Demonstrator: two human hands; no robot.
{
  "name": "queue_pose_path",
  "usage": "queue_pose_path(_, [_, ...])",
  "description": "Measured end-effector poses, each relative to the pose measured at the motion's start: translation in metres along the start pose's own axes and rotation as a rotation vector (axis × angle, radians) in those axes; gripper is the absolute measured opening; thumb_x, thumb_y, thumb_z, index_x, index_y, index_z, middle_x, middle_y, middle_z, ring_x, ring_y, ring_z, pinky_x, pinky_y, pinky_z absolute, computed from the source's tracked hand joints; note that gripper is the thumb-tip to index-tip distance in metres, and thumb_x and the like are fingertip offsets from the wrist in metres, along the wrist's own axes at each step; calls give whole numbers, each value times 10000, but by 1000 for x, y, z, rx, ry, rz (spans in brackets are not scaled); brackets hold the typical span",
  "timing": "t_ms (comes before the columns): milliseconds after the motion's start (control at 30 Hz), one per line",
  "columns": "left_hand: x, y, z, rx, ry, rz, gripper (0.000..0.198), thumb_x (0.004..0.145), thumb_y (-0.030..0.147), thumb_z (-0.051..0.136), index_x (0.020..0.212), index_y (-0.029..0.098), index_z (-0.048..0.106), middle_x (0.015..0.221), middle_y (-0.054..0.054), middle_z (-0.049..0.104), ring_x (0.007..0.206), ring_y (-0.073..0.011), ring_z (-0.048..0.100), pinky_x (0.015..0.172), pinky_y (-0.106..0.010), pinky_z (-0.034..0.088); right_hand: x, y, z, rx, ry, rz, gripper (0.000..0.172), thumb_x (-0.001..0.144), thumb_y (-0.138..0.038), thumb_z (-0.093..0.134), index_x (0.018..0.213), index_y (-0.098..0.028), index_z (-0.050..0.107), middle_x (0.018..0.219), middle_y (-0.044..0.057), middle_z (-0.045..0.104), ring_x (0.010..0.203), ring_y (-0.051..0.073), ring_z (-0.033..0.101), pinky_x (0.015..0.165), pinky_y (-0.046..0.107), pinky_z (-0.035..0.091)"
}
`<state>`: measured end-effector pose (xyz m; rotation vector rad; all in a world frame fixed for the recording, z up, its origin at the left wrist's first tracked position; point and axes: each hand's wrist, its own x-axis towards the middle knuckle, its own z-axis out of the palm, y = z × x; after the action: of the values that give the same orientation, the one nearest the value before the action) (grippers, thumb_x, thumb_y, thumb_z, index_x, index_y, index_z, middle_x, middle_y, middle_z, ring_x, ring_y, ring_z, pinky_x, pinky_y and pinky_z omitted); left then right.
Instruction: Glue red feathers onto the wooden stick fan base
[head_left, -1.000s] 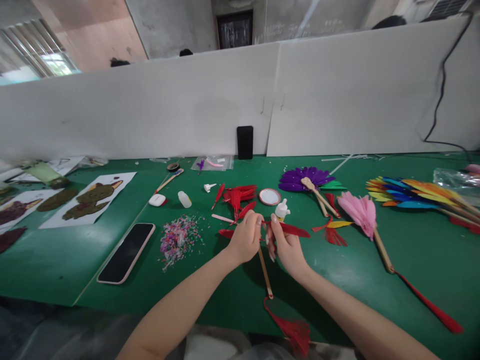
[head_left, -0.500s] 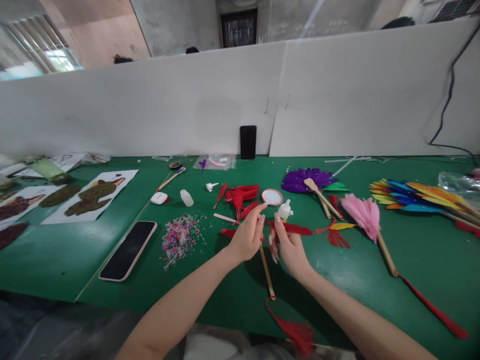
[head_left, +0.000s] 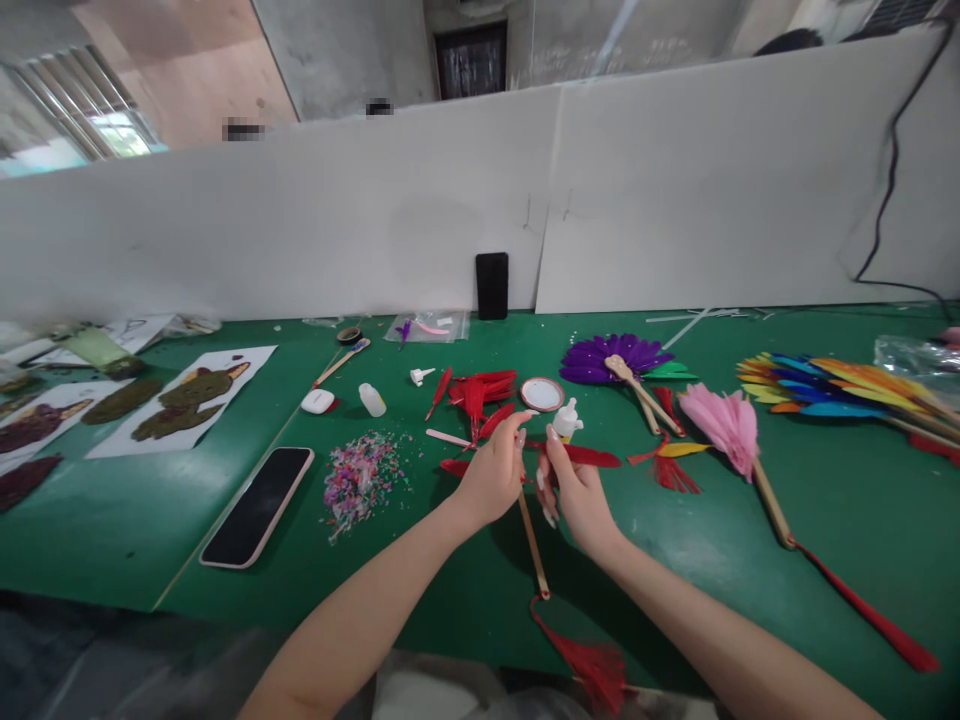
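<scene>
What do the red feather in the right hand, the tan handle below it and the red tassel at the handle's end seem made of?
Red feather: perhaps dyed plume, real or imitation; fairly matte, with a slim, tapering blade. Tan handle: probably wood or bamboo, smooth; pale, straight and stiff-looking. Red tassel: likely thread, fibre unclear; fine strands spread loosely.

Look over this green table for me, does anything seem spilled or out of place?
The pile of coloured bits beside the pink-edged phone looks odd: it lies loose on the green table, stray pieces scattered around it. It might be a spill, or deliberate. A small white nozzle also lies loose behind the pile.
</scene>
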<state>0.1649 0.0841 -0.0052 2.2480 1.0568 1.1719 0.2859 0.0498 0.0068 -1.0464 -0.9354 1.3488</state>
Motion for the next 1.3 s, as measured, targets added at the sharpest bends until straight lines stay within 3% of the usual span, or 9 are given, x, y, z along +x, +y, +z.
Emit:
queue_pose_path(300, [-3,-3,-1,-28,3,-19,416,930,133,302,1342,169,340,1222,-159,558,1014,-218,598,849,-406,523,-1,-1,2,7,-7,37,524,819,-627,509,514,-203,467,270,-83,359,217,58,319,247,165,287])
queue_pose_path(467, [0,0,-2,-44,7,-50,355,974,232,268,1305,161,378,961,-97,633,711,-157,616,685,-328,542,2,-5,2,58,27,54,534,796,-612,550,468,-205,442,256,-88,324,206,53,300,238,164,267])
queue_pose_path(633, [3,1,-2,17,24,19,310,958,268,370,1246,159,402,1067,-118,626,876,-186,637,768,-344,543,3,-7,2,99,19,91,552,792,-587,566,423,-199,429,249,-86,298,207,40,276,247,160,253])
queue_pose_path(867, [2,-2,-2,91,24,37,275,966,236,317,1208,149,416,1141,-151,618,978,-216,643,795,-370,547,1,-8,3,174,-41,131,520,770,-552,601,423,-198,445,255,-96,277,213,36,253,245,159,238])
queue_pose_path(1167, [2,-4,-1,76,24,5,300,971,203,262,1225,138,408,1158,-160,610,1033,-231,626,825,-379,535,1,-14,5,195,-54,164,520,765,-553,609,427,-194,443,255,-96,279,213,33,245,240,153,220])
queue_pose_path(1300, [0,-4,-2,15,18,-26,332,973,195,241,1258,138,400,1105,-146,624,956,-207,638,796,-353,535,2,-12,4,192,-40,161,520,759,-550,618,424,-194,442,260,-94,283,217,32,253,244,153,228])
